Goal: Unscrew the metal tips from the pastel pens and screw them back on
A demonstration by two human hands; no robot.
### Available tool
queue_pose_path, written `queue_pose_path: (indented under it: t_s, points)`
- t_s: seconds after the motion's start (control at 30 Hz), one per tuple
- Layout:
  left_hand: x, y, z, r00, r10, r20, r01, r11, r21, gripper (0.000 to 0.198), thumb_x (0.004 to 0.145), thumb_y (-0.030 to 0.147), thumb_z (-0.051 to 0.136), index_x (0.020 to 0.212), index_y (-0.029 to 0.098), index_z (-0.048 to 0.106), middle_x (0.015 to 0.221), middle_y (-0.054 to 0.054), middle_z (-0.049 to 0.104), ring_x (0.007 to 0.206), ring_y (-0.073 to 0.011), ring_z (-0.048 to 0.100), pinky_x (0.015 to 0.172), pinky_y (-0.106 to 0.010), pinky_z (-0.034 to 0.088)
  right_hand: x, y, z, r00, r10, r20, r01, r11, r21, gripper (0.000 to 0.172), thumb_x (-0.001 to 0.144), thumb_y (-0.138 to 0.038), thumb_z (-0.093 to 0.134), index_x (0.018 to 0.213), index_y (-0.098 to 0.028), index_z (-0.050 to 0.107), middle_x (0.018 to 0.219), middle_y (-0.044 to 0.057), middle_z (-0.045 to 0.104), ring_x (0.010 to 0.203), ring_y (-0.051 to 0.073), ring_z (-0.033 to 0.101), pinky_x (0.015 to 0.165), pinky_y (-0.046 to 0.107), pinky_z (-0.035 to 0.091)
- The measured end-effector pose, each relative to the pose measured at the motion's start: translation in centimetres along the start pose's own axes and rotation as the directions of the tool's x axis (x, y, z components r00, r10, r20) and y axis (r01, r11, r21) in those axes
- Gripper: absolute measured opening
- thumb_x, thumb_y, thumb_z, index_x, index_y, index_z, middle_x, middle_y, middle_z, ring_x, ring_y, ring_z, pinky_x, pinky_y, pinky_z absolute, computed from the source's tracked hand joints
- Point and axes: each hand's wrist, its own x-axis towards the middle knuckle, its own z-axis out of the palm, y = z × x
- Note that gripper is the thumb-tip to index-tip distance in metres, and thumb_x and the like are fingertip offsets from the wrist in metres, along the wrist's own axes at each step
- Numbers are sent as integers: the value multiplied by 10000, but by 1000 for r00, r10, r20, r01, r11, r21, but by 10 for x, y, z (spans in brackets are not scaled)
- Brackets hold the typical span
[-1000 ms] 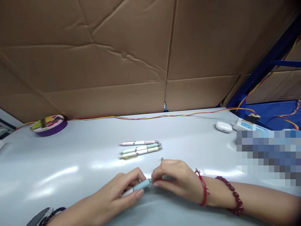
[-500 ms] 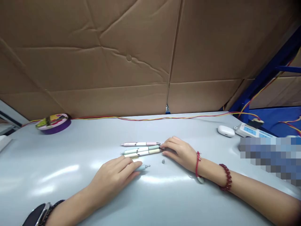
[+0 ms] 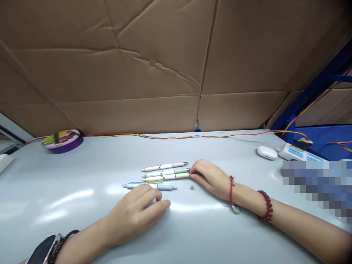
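My left hand (image 3: 137,211) rests just in front of the light-blue pen (image 3: 165,187), fingers bent, thumb apart from them, holding nothing; it hides part of that pen's near side. Behind it lie a green-and-white pen (image 3: 167,171) and a yellow-and-white pen (image 3: 169,177), side by side. My right hand (image 3: 207,176) has thumb and fingertips closed at the right end of the yellow pen, touching the green one's end too. A pink-and-white pen (image 3: 165,167) lies farthest back, slightly slanted. A small grey cone-shaped piece (image 3: 191,187) sits on the table below my right fingers.
The table (image 3: 220,234) is glossy and pale. A purple round tape roll (image 3: 66,146) stands at the back left. A white earbud case (image 3: 266,152) and a power strip (image 3: 297,152) are at the right. Red and yellow wires (image 3: 165,137) run along the back, before cardboard (image 3: 137,80).
My left hand has let go of the light-blue pen and drawn slightly towards me; the pen now lies farther back. The pink pen has turned a little. My right hand stays at the pen ends.
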Motion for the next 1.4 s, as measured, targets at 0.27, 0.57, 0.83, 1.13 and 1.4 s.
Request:
queue_pose_path:
  t_s: [0.27, 0.57, 0.83, 1.13, 1.4]
  points:
    - [-1, 8, -2, 951, 224, 212, -200, 971, -128, 306, 997, 302, 306, 883, 186, 565, 593, -5, 507, 476, -160, 407, 449, -286, 289, 3, -11, -14, 981, 184, -66, -161, 952, 261, 415, 998, -325, 282, 665, -180, 483, 619, -9, 546, 559, 120, 493, 540, 228, 395]
    - [2, 2, -5, 868, -181, 463, 397, 812, -428, 202, 971, 248, 350, 938, 220, 547, 806, 6, 602, 694, -142, 559, 635, -203, 392, -16, -51, -19, 967, -24, -255, 126, 912, 392, 373, 995, -319, 312, 686, -189, 475, 588, -16, 511, 535, 107, 466, 532, 209, 389]
    - [0, 17, -11, 847, -361, 389, 531, 604, -595, 575, 830, 740, 345, 994, 211, 501, 803, 3, 523, 682, -164, 501, 617, -241, 408, -28, -61, 4, 922, -364, -134, 357, 931, -74, 394, 1009, -286, 263, 767, -172, 552, 609, 13, 577, 541, 129, 448, 538, 246, 334]
    - [-3, 28, -7, 842, -297, 450, 496, 753, -432, 125, 949, 271, 440, 836, 217, 452, 805, 26, 538, 680, -135, 504, 610, -214, 373, -33, -59, 20, 922, -385, -26, 374, 908, -190, 551, 1016, -371, 168, 639, -176, 519, 543, 3, 530, 496, 130, 404, 504, 266, 282]
    - [10, 23, -18, 752, -328, 573, 629, 617, -473, 211, 954, 348, 421, 802, 207, 457, 753, 38, 510, 648, -131, 452, 595, -208, 361, -29, -56, 21, 923, -380, -67, 367, 918, -146, 572, 1009, -422, 191, 627, -169, 535, 535, 4, 520, 494, 121, 414, 510, 251, 329]
